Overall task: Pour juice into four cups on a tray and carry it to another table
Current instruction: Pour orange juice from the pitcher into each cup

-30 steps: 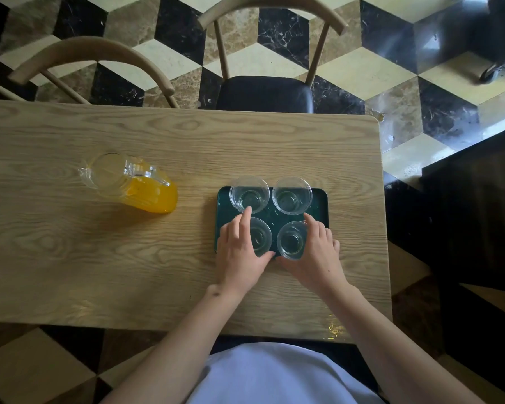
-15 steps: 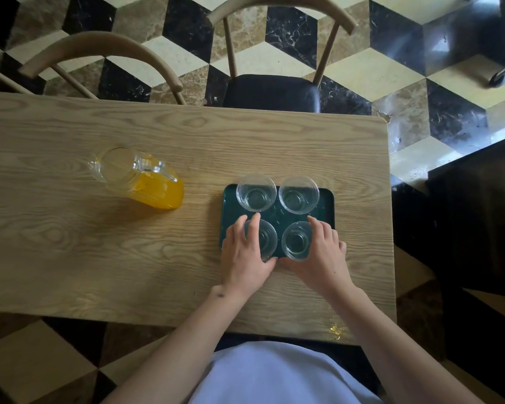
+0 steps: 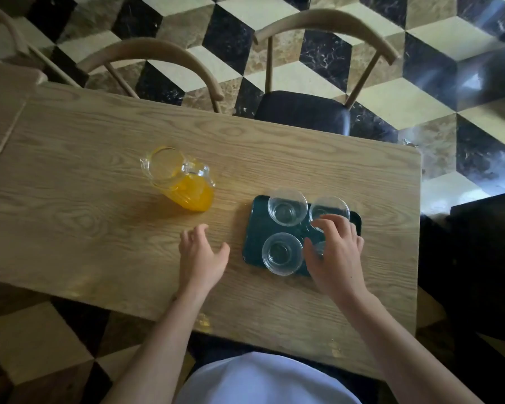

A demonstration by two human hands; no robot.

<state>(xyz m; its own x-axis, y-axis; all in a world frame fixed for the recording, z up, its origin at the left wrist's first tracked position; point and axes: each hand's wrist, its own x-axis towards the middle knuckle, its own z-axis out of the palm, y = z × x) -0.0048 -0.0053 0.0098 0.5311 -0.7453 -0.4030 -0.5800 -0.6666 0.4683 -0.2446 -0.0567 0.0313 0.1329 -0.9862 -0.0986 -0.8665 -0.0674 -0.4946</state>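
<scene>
1. The wooden table (image 3: 70, 217) under you has a pale oak-like grain, a matte surface and rounded corners.
2. On its left half stands a clear glass pitcher (image 3: 178, 178). It is round, with a small spout at the far left and a glass handle on the right. Orange juice (image 3: 191, 193) fills only its lower part.
3. Your left hand (image 3: 200, 256) is above the bare wood, between the pitcher and the tray. The palm faces down, the fingers are spread and a little curled, and it holds nothing.
4. The dark green tray (image 3: 255, 228) is a rectangle with rounded corners and a low rim. It lies on the right half of the table.
5. Four clear, round cups sit on it in two rows. The far left cup (image 3: 287, 207) and the near left cup (image 3: 282, 253) are empty. The far right cup (image 3: 330, 208) is partly covered.
6. Your right hand (image 3: 334, 255) is arched over the near right cup (image 3: 319, 248), fingers spread around it. I cannot tell if it grips the cup.
</scene>
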